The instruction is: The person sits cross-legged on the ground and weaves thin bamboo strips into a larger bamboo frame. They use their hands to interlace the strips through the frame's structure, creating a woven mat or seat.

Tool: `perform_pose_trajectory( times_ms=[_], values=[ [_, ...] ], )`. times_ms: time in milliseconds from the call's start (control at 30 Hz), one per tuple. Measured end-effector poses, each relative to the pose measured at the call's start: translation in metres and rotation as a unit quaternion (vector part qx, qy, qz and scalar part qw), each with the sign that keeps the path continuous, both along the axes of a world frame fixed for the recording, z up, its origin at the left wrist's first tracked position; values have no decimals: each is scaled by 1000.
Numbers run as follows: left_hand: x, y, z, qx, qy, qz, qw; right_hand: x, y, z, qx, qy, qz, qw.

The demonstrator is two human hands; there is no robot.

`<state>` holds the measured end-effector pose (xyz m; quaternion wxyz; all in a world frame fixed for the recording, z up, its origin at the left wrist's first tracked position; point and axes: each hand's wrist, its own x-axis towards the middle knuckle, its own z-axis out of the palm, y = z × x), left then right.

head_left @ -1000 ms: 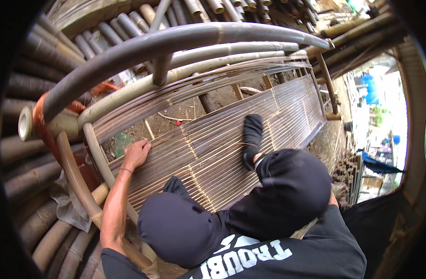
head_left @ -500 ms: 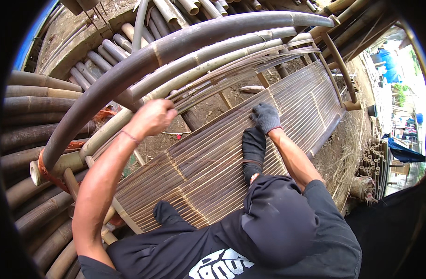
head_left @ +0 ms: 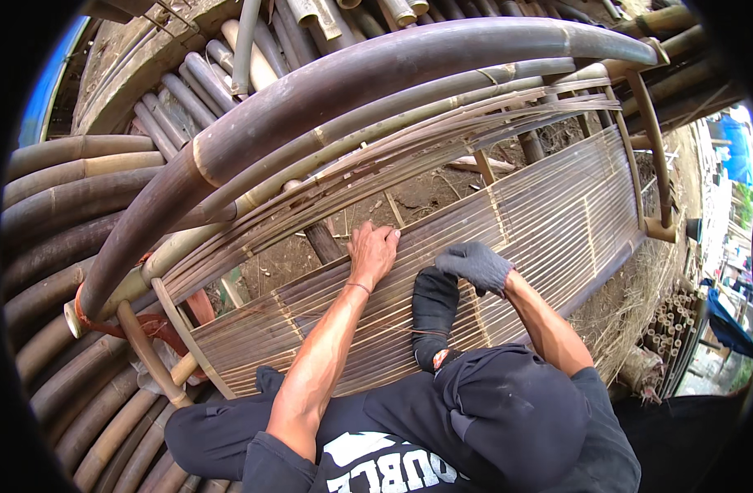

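My left grip (head_left: 373,253) has just been shifting from up beside the loose strips (head_left: 434,156), down to the far edge of the slat panel (head_left: 376,300), so the work is now centring on that edge. Its fingers are bending there, and I cannot tell whether they are pinching a slat. My gloved right grip (head_left: 479,267) has been drawing back from beyond my dark-shod foot (head_left: 434,316) and is now curling beside its toe; whether it is closing on anything, I cannot tell. The panel is lying beneath both, with my foot resting on it. I am making out no container near my hands; the bamboo frame (head_left: 152,353) itself is carrying the slats, while the strips are running alongside its back poles (head_left: 368,112).
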<state>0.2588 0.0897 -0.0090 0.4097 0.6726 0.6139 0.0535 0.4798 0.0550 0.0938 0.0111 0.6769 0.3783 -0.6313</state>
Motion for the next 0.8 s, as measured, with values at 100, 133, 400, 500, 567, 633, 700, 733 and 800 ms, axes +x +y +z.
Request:
perform_pose_trajectory(
  times_ms=[100, 133, 400, 500, 567, 633, 700, 733, 800],
  values=[
    [4, 4, -3, -50, 14, -11, 999, 4, 7, 8, 89, 2, 48, 995],
    [4, 7, -3, -69, 16, -16, 997, 3, 11, 9, 144, -30, 64, 987],
    [-5, 26, 1, -171, 25, -124, 977, 4, 82, 11, 103, 391, -340, 849],
    [-8, 24, 0, -178, -5, -96, 979, 2, 93, -6, 56, 3, -36, 998],
    [-7, 19, -1, -150, -3, -82, 985, -12, 80, -24, 117, -130, 157, 972],
    [-4, 12, 0, -110, 0, -74, 991, -25, 52, -38, 100, -180, 289, 935],
    [-3, 6, 1, -71, -7, -65, 995, -30, 26, -48, 146, -151, 262, 942],
    [-2, 4, 2, -48, -17, -60, 997, -35, 13, -51, 155, -151, 249, 944],
    [-2, 2, 2, -20, -23, -57, 998, -46, -3, -57, 163, -120, 206, 957]
  ],
)
